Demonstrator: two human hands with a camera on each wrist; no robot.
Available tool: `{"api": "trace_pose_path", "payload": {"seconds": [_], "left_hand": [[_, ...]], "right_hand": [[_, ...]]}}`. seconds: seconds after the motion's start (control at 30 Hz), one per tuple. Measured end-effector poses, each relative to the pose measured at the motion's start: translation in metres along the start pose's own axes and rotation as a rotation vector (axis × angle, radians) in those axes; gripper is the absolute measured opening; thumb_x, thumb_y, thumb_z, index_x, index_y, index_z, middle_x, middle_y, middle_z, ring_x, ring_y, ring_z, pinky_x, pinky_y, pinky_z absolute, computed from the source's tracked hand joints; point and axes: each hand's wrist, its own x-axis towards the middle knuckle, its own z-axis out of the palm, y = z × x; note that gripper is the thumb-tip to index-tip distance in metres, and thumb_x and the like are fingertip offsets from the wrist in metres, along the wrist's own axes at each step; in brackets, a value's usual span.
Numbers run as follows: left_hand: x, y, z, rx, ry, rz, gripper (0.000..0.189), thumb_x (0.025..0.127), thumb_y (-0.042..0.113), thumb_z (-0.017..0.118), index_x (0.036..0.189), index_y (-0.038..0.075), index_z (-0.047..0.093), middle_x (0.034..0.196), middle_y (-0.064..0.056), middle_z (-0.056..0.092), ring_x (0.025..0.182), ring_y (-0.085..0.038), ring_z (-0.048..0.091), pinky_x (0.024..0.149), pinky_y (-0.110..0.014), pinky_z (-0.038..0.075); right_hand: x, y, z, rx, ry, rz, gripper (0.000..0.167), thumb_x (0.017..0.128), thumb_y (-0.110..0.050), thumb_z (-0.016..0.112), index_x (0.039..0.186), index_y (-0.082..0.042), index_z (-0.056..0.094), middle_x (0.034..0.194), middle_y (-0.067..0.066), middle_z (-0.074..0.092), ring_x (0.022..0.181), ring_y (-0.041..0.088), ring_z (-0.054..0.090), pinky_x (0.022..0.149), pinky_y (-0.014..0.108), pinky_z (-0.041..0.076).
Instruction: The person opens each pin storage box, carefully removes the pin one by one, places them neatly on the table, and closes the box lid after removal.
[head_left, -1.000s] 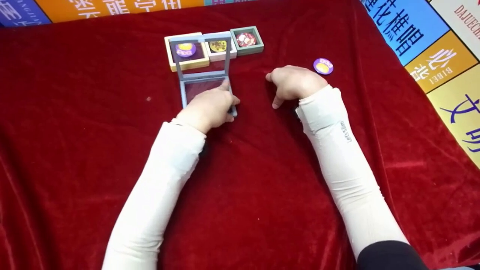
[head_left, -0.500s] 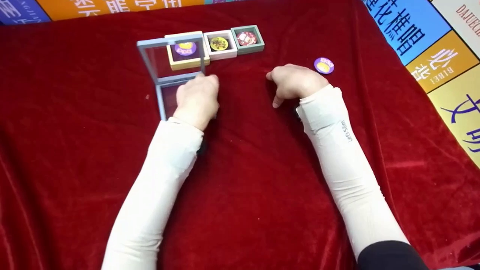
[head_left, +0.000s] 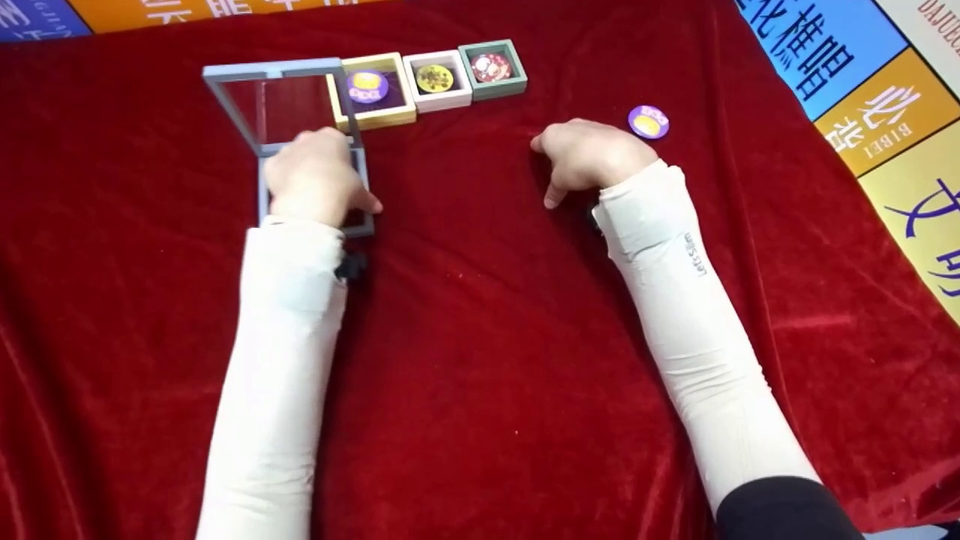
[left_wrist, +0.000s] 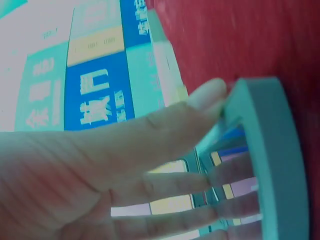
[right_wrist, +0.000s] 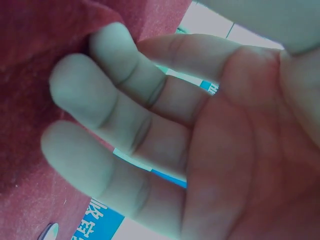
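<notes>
My left hand (head_left: pixel 315 176) holds a grey-blue display frame (head_left: pixel 366 229) on the red cloth, its lid (head_left: pixel 217 97) standing up at the back. In the left wrist view the thumb (left_wrist: pixel 207 97) touches the frame's rim (left_wrist: pixel 277 160), and the fingers reach across the see-through window. My right hand (head_left: pixel 592 154) rests on the cloth with loosely bent fingers and nothing in them. Beside it lies a round purple badge (head_left: pixel 649 121); its edge also shows in the right wrist view.
A row of small boxes stands behind: a yellow box (head_left: pixel 411 118) with a purple badge, a white box (head_left: pixel 450 103) with a yellow badge, and a green box (head_left: pixel 502 91) with a red badge. Printed coloured boards (head_left: pixel 874 112) border the cloth.
My left hand and the display frame have moved left, from in front of the boxes to their left side. The right hand and loose badge have stayed put.
</notes>
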Motion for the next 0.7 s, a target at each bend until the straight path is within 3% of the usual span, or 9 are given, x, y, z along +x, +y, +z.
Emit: {"api": "trace_pose_path", "payload": {"seconds": [0.17, 0.3, 0.5, 0.6, 0.7], "left_hand": [[0.004, -0.019, -0.007, -0.049, 0.001, -0.045, 0.085, 0.068, 0.045, 0.081, 0.134, 0.003, 0.047, 0.136, -0.021, 0.05, 0.123, -0.037, 0.05, 0.099, -0.055, 0.041], [0.005, -0.045, -0.012, -0.101, 0.017, -0.082, 0.078, 0.07, 0.043, 0.08, 0.129, 0.001, 0.05, 0.132, -0.024, 0.052, 0.123, -0.041, 0.05, 0.098, -0.058, 0.04], [0.005, -0.083, -0.017, -0.183, 0.034, -0.145, 0.066, 0.071, 0.044, 0.079, 0.114, -0.001, 0.059, 0.108, -0.021, 0.057, 0.101, -0.035, 0.054, 0.075, -0.05, 0.047], [0.006, -0.088, -0.016, -0.206, 0.038, -0.158, 0.064, 0.071, 0.045, 0.078, 0.112, -0.001, 0.061, 0.099, -0.017, 0.057, 0.093, -0.03, 0.052, 0.069, -0.044, 0.045], [0.005, -0.083, -0.017, -0.186, 0.03, -0.173, 0.065, 0.074, 0.047, 0.075, 0.116, 0.0, 0.059, 0.103, -0.018, 0.056, 0.096, -0.032, 0.052, 0.072, -0.044, 0.044]], "right_hand": [[0.0, 0.0, -0.001, 0.006, -0.004, -0.004, 0.07, 0.075, -0.019, 0.078, 0.136, -0.005, 0.049, 0.132, 0.018, 0.055, 0.117, 0.029, 0.049, 0.105, 0.046, 0.038], [0.001, 0.001, -0.001, 0.01, -0.006, -0.005, 0.071, 0.075, -0.02, 0.078, 0.137, -0.004, 0.047, 0.134, 0.018, 0.053, 0.116, 0.029, 0.049, 0.105, 0.046, 0.038], [0.002, 0.001, -0.002, 0.01, -0.012, -0.009, 0.073, 0.075, -0.02, 0.077, 0.139, -0.004, 0.046, 0.133, 0.018, 0.054, 0.114, 0.029, 0.048, 0.104, 0.046, 0.038], [0.002, 0.001, -0.002, 0.007, -0.013, -0.01, 0.072, 0.075, -0.021, 0.078, 0.138, -0.003, 0.047, 0.128, 0.019, 0.056, 0.111, 0.029, 0.049, 0.103, 0.046, 0.039], [0.002, 0.002, -0.001, 0.005, -0.011, -0.015, 0.07, 0.075, -0.021, 0.078, 0.136, -0.003, 0.049, 0.124, 0.019, 0.058, 0.109, 0.03, 0.05, 0.102, 0.046, 0.039]]}}
